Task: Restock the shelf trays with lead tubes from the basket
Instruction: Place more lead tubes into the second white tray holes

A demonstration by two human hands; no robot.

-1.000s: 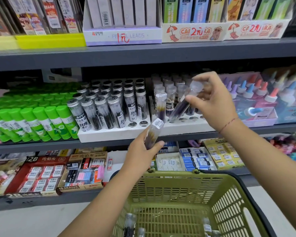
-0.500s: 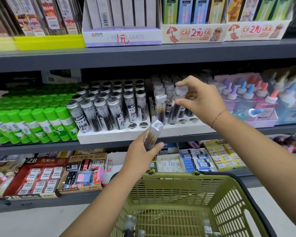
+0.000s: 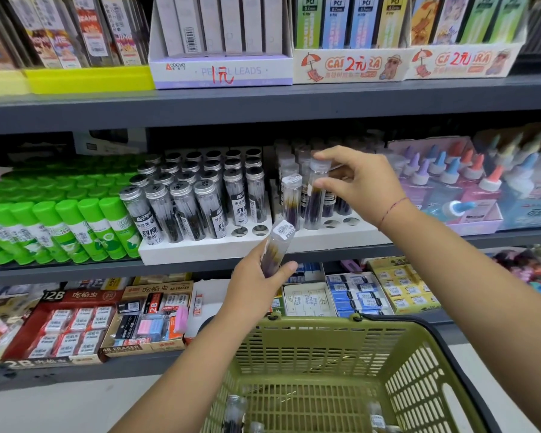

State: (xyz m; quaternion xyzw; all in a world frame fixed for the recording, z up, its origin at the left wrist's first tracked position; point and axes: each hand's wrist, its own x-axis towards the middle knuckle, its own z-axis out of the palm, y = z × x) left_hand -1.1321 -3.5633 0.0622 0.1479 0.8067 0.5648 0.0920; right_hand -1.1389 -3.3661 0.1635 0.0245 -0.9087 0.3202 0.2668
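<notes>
My right hand (image 3: pixel 359 185) pinches the top of a clear lead tube (image 3: pixel 313 201), index finger over the cap and thumb on the side. That tube stands upright in a front hole of the right white tray (image 3: pixel 341 237), beside another clear tube (image 3: pixel 291 198). Lower down, my left hand (image 3: pixel 253 282) grips a second clear tube (image 3: pixel 278 242), tilted, its barcode-labelled cap pointing up at the shelf. The green basket (image 3: pixel 325 348) hangs below my arms with a few tubes (image 3: pixel 235 410) lying in its bottom.
A left white tray (image 3: pixel 200 250) holds several dark silver-capped tubes and has open holes at its front right. Green glue sticks (image 3: pixel 63 226) stand to the left, pastel glue bottles (image 3: pixel 450 176) to the right. Eraser boxes (image 3: pixel 75 323) fill the shelf below.
My right hand has brought its tube down from a tilted position above the tray to upright in a tray hole. The left hand and its tube have barely moved.
</notes>
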